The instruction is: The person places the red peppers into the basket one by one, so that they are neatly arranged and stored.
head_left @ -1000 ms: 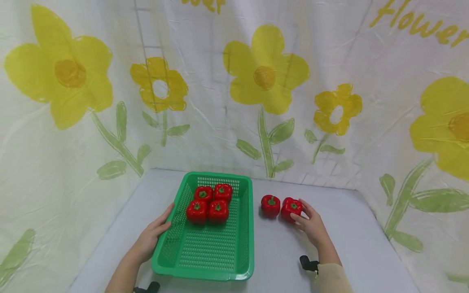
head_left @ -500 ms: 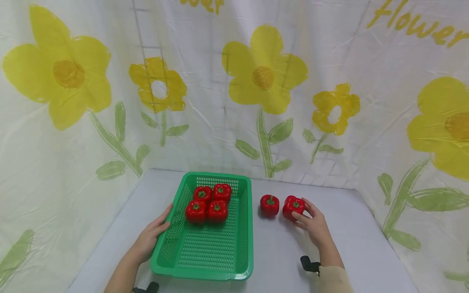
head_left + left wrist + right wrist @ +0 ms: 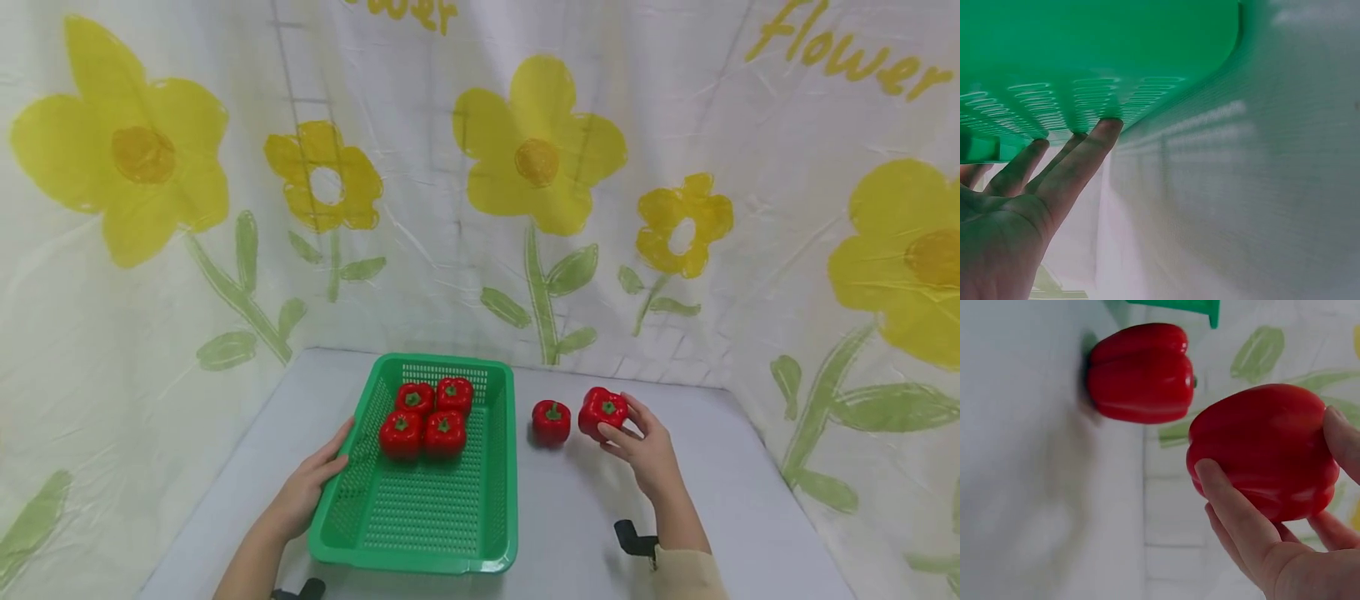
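Observation:
My right hand [image 3: 645, 454] holds a red bell pepper [image 3: 602, 412] with a green stem, thumb and fingers round its sides. In the right wrist view this bell pepper [image 3: 1263, 450] hangs above the table surface. Another red bell pepper [image 3: 551, 422] stands on the table just to its left, apart from it. A green plastic basket [image 3: 501, 475] has several red bell peppers [image 3: 422, 421] grouped in its far left part. My left hand [image 3: 303, 487] rests against the basket's left side; in the left wrist view straight fingertips [image 3: 1109, 125] touch its slotted outer wall.
The white table [image 3: 577, 525] reaches back to a pale curtain [image 3: 420, 283] printed with yellow flowers, which also closes in both sides. A black wrist-camera mount [image 3: 633, 540] sits on the right wrist, with another [image 3: 307, 590] on the left.
The right hand has lifted its bell pepper off the table and drawn it slightly right, away from the other loose one. The left hand and basket stay in place.

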`<state>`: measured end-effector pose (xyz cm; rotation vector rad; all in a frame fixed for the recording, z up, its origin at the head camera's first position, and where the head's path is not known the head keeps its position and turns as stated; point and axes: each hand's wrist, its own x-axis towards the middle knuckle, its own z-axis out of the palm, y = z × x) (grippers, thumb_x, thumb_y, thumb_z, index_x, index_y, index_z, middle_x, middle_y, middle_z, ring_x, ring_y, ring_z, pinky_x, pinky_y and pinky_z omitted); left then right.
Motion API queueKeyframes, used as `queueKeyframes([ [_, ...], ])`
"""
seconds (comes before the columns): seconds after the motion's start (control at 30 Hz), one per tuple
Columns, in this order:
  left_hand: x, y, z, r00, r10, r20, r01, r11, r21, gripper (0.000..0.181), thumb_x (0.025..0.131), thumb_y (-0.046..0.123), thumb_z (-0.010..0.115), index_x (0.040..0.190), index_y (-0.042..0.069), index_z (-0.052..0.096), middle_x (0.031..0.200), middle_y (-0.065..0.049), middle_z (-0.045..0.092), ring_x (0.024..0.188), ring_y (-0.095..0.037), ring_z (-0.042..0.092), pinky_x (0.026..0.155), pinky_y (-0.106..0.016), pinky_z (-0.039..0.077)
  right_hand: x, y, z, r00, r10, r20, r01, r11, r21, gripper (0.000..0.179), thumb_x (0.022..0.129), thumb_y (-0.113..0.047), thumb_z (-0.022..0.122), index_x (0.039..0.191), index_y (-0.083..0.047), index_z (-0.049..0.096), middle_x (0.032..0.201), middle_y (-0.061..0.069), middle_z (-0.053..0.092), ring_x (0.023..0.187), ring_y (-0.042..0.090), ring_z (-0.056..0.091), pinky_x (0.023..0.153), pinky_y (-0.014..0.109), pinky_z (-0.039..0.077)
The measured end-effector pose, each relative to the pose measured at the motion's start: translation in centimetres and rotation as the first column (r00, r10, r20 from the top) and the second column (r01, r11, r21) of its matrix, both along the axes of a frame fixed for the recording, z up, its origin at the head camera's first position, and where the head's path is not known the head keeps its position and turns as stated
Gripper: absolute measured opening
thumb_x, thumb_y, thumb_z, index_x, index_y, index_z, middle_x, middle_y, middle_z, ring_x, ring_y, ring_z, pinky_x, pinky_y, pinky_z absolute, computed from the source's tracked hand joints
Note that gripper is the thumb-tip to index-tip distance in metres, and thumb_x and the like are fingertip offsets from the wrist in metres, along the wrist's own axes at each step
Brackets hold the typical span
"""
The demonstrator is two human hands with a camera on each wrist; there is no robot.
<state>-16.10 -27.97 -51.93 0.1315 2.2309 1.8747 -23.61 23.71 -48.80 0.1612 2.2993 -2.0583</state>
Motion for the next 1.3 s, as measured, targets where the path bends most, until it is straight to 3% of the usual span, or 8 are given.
queueKeyframes([
  [0.13, 0.0, 0.0, -0.2, 1.000, -0.021, -0.004, 0.021, 0.999, 0.024, 0.058, 0.110, 0.034, 0.034, 0.163, 0.028, 0.014, 0.171, -0.001, 0.002, 0.156, -0.034, -0.003, 0.105, -0.012, 0.026, 0.3, -0.6, 0.6, 1.000, -0.006, -0.023, 0.006, 1.000, 0.004, 0.086, 0.089, -0.026, 0.080, 0.159, -0.023, 0.031, 0.161, 0.013, 0.034, 0.139, 0.041, 0.046, 0.089, 0.040, 0.060],
  [0.43, -0.1, -0.1, -0.3, 1.000, -0.031, 0.002, 0.031, 0.999, 0.041, 0.058, 0.111, 0.033, 0.032, 0.164, 0.029, 0.009, 0.171, -0.001, -0.001, 0.156, -0.034, -0.004, 0.107, -0.015, 0.029, 1.0, -2.1, 2.2, 0.998, 0.008, -0.058, -0.012, 0.998, -0.062, 0.084, 0.089, -0.025, 0.080, 0.158, -0.021, 0.032, 0.157, 0.013, 0.038, 0.136, 0.040, 0.049, 0.088, 0.043, 0.060],
  [0.97, 0.1, 0.1, 0.1, 1.000, -0.013, 0.006, 0.013, 0.999, 0.034, 0.056, 0.110, 0.032, 0.033, 0.163, 0.029, 0.013, 0.171, 0.000, 0.002, 0.156, -0.033, -0.003, 0.105, -0.013, 0.028, 3.1, -6.4, 4.6, 0.984, 0.133, -0.117, -0.142, 0.988, -0.065, 0.076, 0.089, -0.015, 0.079, 0.153, -0.019, 0.039, 0.153, 0.011, 0.042, 0.133, 0.038, 0.051, 0.089, 0.045, 0.060],
  [1.3, 0.1, 0.2, 0.3, 1.000, -0.006, 0.018, 0.006, 1.000, 0.023, 0.056, 0.111, 0.032, 0.033, 0.163, 0.030, 0.014, 0.171, -0.001, 0.002, 0.156, -0.034, -0.002, 0.106, -0.016, 0.030, 4.0, -8.6, 4.9, 0.972, 0.190, -0.137, -0.200, 0.977, -0.070, 0.075, 0.085, -0.014, 0.082, 0.149, -0.021, 0.043, 0.152, 0.008, 0.045, 0.129, 0.036, 0.054, 0.087, 0.042, 0.062],
])
